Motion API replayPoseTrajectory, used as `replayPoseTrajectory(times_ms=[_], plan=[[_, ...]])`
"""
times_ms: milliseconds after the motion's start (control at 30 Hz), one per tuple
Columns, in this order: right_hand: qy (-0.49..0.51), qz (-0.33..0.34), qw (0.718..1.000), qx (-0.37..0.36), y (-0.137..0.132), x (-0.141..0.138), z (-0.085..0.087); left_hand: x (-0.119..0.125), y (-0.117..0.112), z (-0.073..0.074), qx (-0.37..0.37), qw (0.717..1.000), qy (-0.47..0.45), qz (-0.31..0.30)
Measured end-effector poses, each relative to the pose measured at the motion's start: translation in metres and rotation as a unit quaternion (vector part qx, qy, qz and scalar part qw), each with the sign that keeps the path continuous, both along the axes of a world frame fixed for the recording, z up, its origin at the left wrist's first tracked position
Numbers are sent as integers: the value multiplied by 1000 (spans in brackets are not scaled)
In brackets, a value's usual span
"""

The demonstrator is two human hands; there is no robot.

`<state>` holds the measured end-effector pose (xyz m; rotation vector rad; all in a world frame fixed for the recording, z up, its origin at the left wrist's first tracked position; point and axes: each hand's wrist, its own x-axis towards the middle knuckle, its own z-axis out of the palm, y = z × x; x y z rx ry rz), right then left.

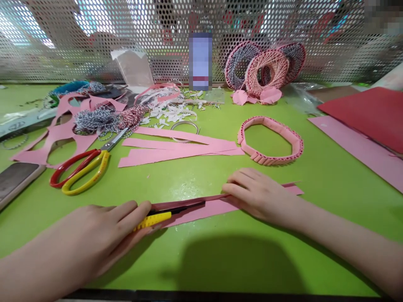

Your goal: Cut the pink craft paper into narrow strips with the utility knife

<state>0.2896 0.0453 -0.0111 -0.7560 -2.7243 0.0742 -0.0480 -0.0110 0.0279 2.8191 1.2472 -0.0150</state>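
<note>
The left hand [94,235] is closing firmly around a yellow-handled craft knife [154,220], fingers curled and clamped on the ridged grip, with the knife's slim black front section lying along a long pink paper strip [201,213]. The right hand [261,195] is pressing down on the same strip, its fingers held together and flat rather than clamped on anything, and a narrow dark maroon strip [189,202] is lying along the pink one between the hands. That pink paper strip is lying across the near part of a bright green work surface [333,209]. Just beyond it to the left, a pair of scissors with red and yellow loop handles [85,170] is resting open, while several loose pink paper strips [176,147] are fanning out directly beyond it. Farther right, a pink pleated paper ring [270,140] is sitting flat, and a red sheet [365,117] is overlapping a pale pink sheet [355,144]. Farther left, a pink sheet with large cut-out holes [53,142] is lying beside a bundle of grey-and-white and pink-and-white twine [97,119]. Small white paper scraps [166,111] are scattering beyond the loose strips, and at the far edge, woven pink hoops [264,69] are leaning against a perforated metal screen [63,50]. An upright pale blue object [200,61] is standing there too, but its label is too blurred to read.
</note>
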Motion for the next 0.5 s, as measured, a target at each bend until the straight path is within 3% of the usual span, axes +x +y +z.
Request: replayPoseTrajectory(times_ms=[200,500], plan=[[14,5,1000,9,0,1,0,1,-1,6,-7,997,70,-13],[20,4,1000,9,0,-1,1,-8,-6,12,14,998,63,-4]])
